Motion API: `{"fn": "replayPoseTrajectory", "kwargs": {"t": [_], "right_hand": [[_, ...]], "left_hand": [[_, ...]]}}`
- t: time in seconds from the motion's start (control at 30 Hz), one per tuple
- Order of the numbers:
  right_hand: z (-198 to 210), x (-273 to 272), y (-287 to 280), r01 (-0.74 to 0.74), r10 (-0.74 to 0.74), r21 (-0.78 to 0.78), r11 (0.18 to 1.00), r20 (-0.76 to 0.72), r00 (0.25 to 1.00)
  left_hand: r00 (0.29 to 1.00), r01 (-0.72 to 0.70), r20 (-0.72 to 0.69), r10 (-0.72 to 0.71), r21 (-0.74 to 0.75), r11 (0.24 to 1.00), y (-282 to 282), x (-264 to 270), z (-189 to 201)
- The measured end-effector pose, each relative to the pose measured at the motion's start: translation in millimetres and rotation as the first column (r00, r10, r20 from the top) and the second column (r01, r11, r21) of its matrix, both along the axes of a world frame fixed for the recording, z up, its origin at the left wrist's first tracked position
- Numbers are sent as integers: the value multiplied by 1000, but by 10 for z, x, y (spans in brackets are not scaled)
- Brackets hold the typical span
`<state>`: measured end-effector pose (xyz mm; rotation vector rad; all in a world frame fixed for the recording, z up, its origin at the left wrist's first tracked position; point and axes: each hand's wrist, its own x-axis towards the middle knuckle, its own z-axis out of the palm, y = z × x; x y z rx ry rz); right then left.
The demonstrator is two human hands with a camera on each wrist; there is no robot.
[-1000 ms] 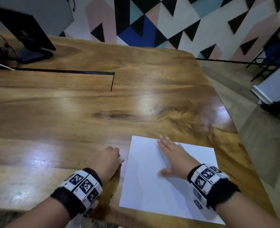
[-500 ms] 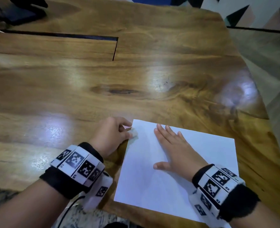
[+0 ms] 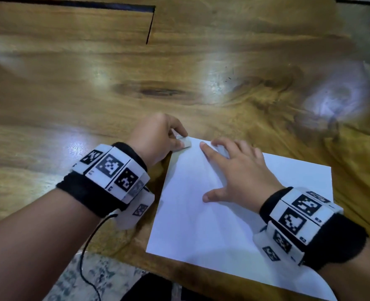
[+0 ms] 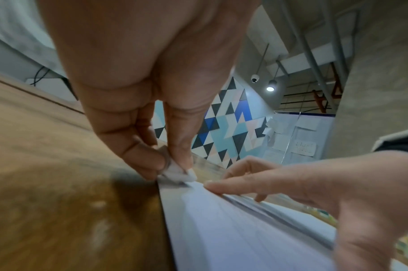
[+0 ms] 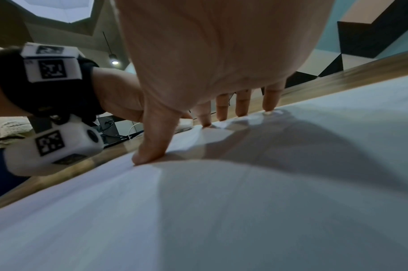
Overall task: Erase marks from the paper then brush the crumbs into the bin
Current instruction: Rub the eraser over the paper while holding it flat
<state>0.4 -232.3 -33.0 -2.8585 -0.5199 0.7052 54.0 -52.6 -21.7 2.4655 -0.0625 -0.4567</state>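
Fingers and thumb of the left hand point(image 3: 158, 135) pinch a small white eraser point(image 3: 184, 142), curled tightly round it so that only its lower end shows. In the left wrist view the eraser point(image 4: 178, 173) touches the far left corner of the paper point(image 4: 233, 229), just where the sheet's edge meets the wooden table point(image 4: 59, 183); that view is blurred, so whether any pencil mark lies under it is hard to tell. A black band with white coded marker blocks wraps the left wrist point(image 3: 112, 170), and a thin black cable point(image 3: 86, 253) trails from it toward the near table edge.

To the right, the white paper point(image 3: 212, 224) lies flat near the table's point(image 3: 71, 94) near edge, turned slightly askew. The right hand point(image 3: 238, 170) rests on the sheet's far part, fingers straight and spread, holding nothing, with the thumb splayed toward the near side. From the right wrist view, the fingertips point(image 5: 269, 108) and thumb press down on the paper point(image 5: 221, 210), and the palm casts a shadow over it. The index fingertip lies just beside the eraser, not touching it. A matching marker band sits on the right wrist point(image 3: 299, 218).
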Motion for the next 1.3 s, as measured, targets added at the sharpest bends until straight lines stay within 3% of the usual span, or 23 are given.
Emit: {"fn": "replayPoseTrajectory", "kwargs": {"t": [0.17,0.3,0.37,0.57,0.77,0.97,1.07,1.17,1.23,1.3], "right_hand": [[-24,8,-4,-2,2,-7,1000,-1,1000],[-31,8,-24,-15,15,4,1000,-3,1000],[-29,15,-39,-20,20,14,1000,-11,1000],[-33,-1,-74,4,-3,71,997,-14,1000],[-42,-9,-88,-3,4,67,998,-16,1000],[-25,-10,-83,-3,4,68,998,-10,1000],[-21,-11,-78,-8,8,62,998,-10,1000],[-20,-4,-81,-16,17,42,999,-9,1000],[-15,-3,-79,-24,24,35,999,-8,1000],[-11,-2,-76,-25,25,28,999,-7,1000]], "left_hand": [[992,122,20,-124,79,989,-99,-113,-9],[957,273,-125,-261,85,958,-8,-440,5],[961,255,-129,-247,51,966,-13,-404,15],[989,130,61,-137,106,986,-228,59,10],[955,283,-116,-272,84,956,-59,-395,22],[987,138,63,-146,117,984,-260,37,34],[976,209,32,-217,162,964,-181,-137,49],[940,341,-102,-327,187,922,-30,-474,60],[947,314,-117,-298,159,936,7,-471,57],[975,220,-32,-218,131,967,-52,-291,58]]}}
